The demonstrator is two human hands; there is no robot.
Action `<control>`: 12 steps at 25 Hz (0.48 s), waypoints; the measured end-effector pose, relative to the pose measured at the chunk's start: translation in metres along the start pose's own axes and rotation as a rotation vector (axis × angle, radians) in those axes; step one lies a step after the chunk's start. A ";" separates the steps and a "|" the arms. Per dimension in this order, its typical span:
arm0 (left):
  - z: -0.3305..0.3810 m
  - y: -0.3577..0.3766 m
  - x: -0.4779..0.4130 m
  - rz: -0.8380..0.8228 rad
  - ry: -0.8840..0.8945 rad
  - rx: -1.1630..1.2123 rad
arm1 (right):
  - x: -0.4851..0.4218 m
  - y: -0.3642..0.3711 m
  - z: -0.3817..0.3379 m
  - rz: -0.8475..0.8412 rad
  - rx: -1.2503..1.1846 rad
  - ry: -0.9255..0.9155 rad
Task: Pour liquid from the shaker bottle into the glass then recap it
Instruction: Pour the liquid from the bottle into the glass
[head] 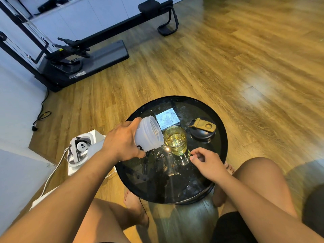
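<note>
Evidently the pour is well along: the glass (176, 140), standing near the middle of the round surface (157, 181), holds pale yellow liquid to roughly two thirds. The shaker bottle (149, 132) is tipped on its side, its wide threaded mouth over the glass's left rim, and little shows inside it. The left hand (122, 142) has its fingers wrapped round the bottle's body; the right hand (208, 165) steadies the glass, thumb and forefinger pinching its thick clear foot. Righting the bottle and recapping are left to do. The lid (202, 130), matte black with a tan flip-spout, lies towards the right edge. The bottle is frosted, ribbed plastic; the surface is glossy dark glass, beaded with droplets.
</note>
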State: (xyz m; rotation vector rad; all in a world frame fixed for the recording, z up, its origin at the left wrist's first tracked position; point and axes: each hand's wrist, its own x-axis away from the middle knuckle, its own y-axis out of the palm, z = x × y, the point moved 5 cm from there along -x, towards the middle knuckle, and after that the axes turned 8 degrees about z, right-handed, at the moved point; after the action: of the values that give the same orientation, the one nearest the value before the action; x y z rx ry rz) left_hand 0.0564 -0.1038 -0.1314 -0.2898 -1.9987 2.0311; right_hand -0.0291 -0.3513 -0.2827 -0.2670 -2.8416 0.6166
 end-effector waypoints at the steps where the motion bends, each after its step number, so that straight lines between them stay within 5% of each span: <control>1: 0.000 0.000 0.000 0.001 -0.001 0.000 | 0.000 0.000 0.000 -0.001 0.002 0.001; 12: 0.002 0.000 -0.001 -0.003 -0.001 0.001 | 0.000 -0.001 0.000 0.005 0.004 -0.007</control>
State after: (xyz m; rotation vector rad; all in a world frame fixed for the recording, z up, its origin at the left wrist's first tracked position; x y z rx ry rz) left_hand 0.0565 -0.1054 -0.1318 -0.2855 -1.9982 2.0310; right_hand -0.0290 -0.3520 -0.2829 -0.2716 -2.8472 0.6249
